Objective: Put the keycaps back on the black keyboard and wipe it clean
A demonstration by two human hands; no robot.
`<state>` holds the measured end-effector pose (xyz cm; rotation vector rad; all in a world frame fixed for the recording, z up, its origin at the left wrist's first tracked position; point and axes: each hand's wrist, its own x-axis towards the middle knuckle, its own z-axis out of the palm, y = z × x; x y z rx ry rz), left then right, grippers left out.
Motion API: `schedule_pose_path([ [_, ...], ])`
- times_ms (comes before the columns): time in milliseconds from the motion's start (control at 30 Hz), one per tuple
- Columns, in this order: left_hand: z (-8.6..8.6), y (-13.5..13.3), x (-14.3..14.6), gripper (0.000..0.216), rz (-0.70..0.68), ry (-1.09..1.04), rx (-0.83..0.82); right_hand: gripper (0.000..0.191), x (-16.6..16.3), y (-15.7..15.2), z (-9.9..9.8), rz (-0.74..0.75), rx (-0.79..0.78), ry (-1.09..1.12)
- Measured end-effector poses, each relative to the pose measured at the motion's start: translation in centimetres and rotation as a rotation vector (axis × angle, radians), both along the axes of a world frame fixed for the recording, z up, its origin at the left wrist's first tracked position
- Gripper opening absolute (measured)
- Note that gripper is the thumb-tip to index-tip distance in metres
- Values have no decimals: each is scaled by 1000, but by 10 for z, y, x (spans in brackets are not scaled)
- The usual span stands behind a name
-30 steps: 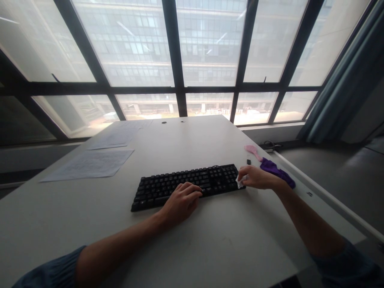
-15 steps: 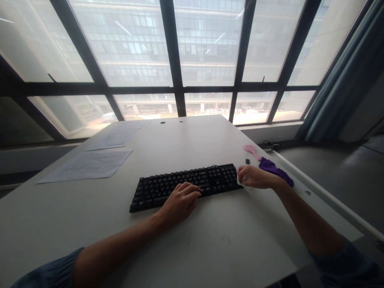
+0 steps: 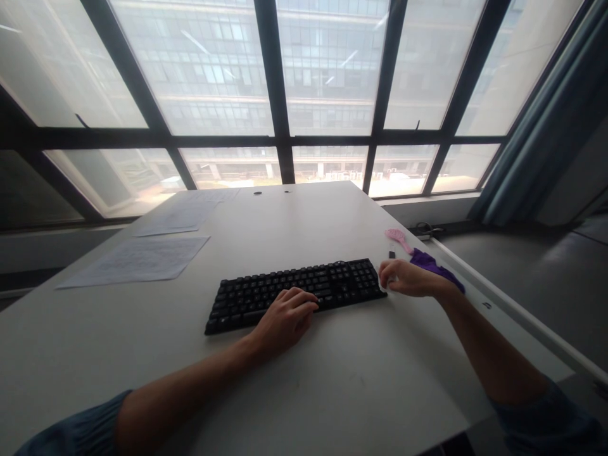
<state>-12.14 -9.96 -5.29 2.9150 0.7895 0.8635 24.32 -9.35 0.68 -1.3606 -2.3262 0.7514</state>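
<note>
A black keyboard [image 3: 294, 292] lies slightly slanted on the white desk. My left hand [image 3: 289, 316] rests over its front edge near the middle, the bent fingers on the keys and the thumb low at the near side. At the keyboard's right end, my right hand [image 3: 401, 278] is closed in a pinch. Between its fingers a bit of white, thin material like a tissue [image 3: 381, 282] shows beside the keyboard's edge; most of it is hidden by the hand.
Beyond my right hand lie a small dark piece [image 3: 392, 254], a pink hairbrush [image 3: 398, 237] and a purple cloth [image 3: 434, 268] near the desk's right edge. Papers [image 3: 137, 261] lie at the left. A small dark item [image 3: 487, 305] sits right of my forearm. Windows stand behind the desk.
My right hand has shifted very slightly to the right and away from me, and less of the white material shows. My left hand and the keyboard stay in place.
</note>
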Motion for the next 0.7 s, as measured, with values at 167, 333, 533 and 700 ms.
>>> schedule_pose_path([
  [167,0,0,1,18,-1,-7,-1,24,-5,3,0,-53,155,0],
  [333,-1,0,0,18,-6,-3,-16,26,-9,-1,3,78,16,-57],
  [533,-2,0,0,18,4,2,-10,26,-9,5,-7,-79,222,57],
  [700,-3,1,0,19,-6,-4,-5,27,-7,8,-13,5,176,-10],
])
